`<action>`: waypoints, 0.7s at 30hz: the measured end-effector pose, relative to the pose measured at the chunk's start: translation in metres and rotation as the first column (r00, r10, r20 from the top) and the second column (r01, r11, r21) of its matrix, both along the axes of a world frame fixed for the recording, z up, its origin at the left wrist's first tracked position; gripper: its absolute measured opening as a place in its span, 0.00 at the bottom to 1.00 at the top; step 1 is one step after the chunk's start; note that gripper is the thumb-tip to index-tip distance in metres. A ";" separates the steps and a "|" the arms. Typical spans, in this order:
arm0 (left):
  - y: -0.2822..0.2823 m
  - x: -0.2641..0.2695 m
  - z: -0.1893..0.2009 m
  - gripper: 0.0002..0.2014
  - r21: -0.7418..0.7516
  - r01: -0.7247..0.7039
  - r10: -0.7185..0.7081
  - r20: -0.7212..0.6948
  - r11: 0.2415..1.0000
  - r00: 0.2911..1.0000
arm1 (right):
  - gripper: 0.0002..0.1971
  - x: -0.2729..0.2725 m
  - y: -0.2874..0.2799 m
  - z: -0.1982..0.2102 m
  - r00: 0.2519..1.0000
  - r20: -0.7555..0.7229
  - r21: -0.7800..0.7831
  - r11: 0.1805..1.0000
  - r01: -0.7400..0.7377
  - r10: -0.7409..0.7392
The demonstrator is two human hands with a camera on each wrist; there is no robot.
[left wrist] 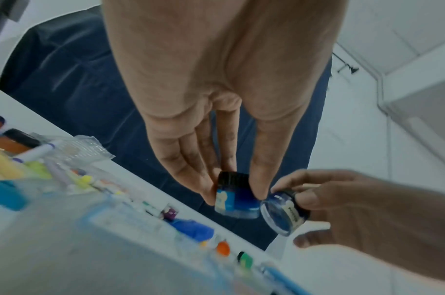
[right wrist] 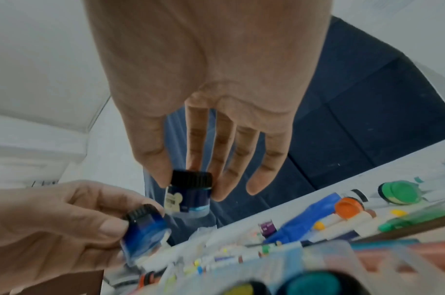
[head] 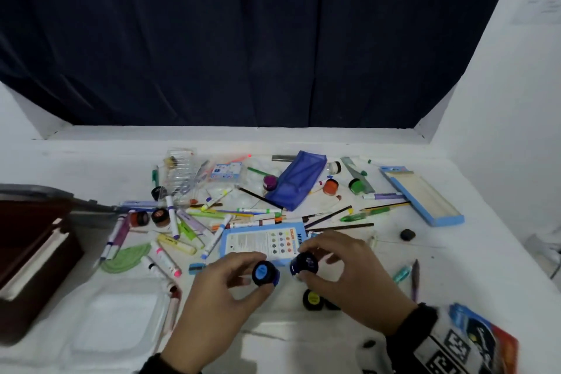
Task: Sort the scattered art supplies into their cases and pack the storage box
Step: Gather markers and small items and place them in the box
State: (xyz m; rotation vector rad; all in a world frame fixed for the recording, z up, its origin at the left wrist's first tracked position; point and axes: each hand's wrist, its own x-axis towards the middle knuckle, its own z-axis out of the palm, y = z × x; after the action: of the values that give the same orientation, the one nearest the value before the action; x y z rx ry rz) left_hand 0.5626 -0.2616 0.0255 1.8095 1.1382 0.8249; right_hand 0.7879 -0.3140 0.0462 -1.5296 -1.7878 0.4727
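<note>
My left hand (head: 250, 269) pinches a small light-blue paint jar (head: 263, 273) with a black lid, thumb and fingers on its sides (left wrist: 235, 203). Right beside it, my right hand (head: 303, 264) grips a dark-blue paint jar (head: 306, 263) by its black lid (right wrist: 191, 196). Both jars hang just above the table, nearly touching, in front of a blue colour-chart card (head: 264, 241). A yellow paint jar (head: 312, 299) stands on the table under my right hand. Markers (head: 194, 222), pencils and brushes lie scattered behind.
A brown storage box (head: 30, 252) stands open at the left, a clear plastic tray (head: 118, 322) in front of it. Further back lie a blue pouch (head: 299, 181), a light-blue pencil tray (head: 422, 194), and orange (head: 330, 187), green (head: 355, 186) and purple (head: 269, 182) jars.
</note>
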 end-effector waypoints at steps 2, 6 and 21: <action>-0.001 -0.004 -0.017 0.19 0.049 0.016 -0.010 -0.126 0.999 0.992 | 0.12 -0.005 -0.001 -0.012 0.996 0.077 -0.011 0.999 -0.039 0.040; 0.000 -0.007 -0.038 0.19 0.078 0.093 -0.069 -0.269 0.993 0.961 | 0.11 -0.015 0.001 -0.030 0.973 0.189 -0.130 0.986 -0.108 0.131; 0.004 0.004 -0.038 0.21 0.105 0.232 -0.150 -0.503 0.967 0.851 | 0.13 -0.027 0.014 -0.030 0.894 0.398 -0.347 0.936 -0.060 0.205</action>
State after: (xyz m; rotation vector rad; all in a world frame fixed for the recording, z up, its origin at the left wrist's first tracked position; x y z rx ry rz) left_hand 0.5670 -0.2573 -0.0123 2.3130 1.1957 0.3462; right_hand 0.7611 -0.3004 0.0161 -1.8556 -2.2562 0.5530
